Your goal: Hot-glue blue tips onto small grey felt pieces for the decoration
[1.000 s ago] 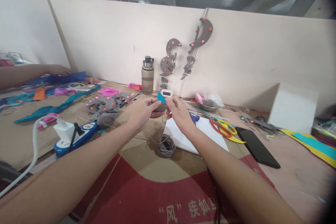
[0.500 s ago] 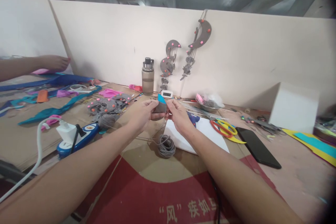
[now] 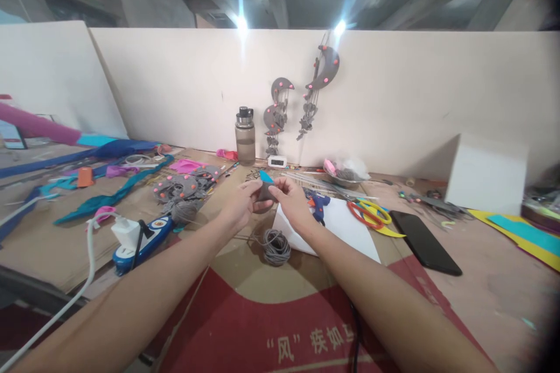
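The right hand [image 3: 292,203] has shifted over the small grey, blue-tipped, felt-like piece [image 3: 265,192] behind the coiled grey yarn [image 3: 276,247]. The left hand [image 3: 242,203] pinches it too. Probably light, soft: hold the edges.

One head cam (wide): looks fwd & down, L hand [image 3: 240,205] & R hand [image 3: 294,205] close, wall [image 3: 184,87] beyond.
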Available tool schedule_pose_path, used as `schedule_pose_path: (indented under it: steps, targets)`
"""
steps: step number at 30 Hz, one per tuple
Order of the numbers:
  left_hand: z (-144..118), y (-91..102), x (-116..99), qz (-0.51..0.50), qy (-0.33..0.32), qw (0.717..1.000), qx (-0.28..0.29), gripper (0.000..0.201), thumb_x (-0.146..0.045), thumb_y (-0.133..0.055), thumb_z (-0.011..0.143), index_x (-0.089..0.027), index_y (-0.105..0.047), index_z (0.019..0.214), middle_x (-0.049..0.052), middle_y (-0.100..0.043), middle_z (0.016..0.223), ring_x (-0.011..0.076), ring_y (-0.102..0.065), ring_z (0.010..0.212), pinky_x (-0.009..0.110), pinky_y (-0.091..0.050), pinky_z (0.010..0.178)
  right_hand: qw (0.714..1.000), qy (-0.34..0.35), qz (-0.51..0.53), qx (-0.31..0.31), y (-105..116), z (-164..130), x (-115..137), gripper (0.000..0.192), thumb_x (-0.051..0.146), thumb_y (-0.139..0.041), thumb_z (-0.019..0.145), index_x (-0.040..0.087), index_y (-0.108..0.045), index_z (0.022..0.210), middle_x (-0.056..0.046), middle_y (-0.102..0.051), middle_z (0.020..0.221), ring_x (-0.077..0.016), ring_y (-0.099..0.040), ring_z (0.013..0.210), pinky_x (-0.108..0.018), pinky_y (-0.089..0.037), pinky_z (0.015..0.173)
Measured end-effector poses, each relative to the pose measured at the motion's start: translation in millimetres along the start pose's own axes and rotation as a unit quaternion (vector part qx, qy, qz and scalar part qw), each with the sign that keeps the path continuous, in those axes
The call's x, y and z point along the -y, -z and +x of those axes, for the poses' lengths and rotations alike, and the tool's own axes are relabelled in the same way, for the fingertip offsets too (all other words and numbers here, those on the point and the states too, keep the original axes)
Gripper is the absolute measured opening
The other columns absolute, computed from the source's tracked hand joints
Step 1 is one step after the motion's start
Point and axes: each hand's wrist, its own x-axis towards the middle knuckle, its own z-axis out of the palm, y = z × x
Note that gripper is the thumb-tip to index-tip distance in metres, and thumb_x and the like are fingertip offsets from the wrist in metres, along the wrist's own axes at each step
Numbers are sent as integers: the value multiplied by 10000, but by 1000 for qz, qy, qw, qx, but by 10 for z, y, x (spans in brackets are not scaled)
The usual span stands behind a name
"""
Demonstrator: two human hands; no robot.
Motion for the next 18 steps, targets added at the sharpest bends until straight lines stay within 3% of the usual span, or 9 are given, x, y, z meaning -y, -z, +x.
schedule_pose_path:
  steps: [5,11,16,18]
  targets:
    - [52,38,-66,18,60,998,1,102,-126,-588,791,-96,-649,867,79,-673,852,132,-625,701,251,-588,535,999,-30,30,-2,15,7,9,218,352,-660,701,195,-573,824,21,-565,734,-126,-491,658,-269,-411,627]
    - [77,69,-112,-10,65,998,-8,82,-127,-558,811,-105,-632,839,59,-666,769,116,-612,635,220,-566,511,996,-21,74,49,24,-14,87,243,410,-628,764,199,-570,871,28,-533,754,-108,-474,637,-257,-404,614]
    - [96,105,-130,-16,53,997,59,103,-204,-630,797,-110,-635,837,34,-631,715,101,-590,587,172,-494,431,999,24,23,15,51,-29,78,278,423,-561,836,213,-550,1017,-24,-569,993,-153,-540,923,-289,-452,795]
    - [101,112,-121,-15,54,995,86,163,-241,-686,766,-109,-644,851,25,-617,697,92,-573,557,162,-455,398,999,27,9,22,44,-47,100,286,405,-569,835,219,-528,1049,-30,-569,1038,-155,-548,945,-299,-453,824]
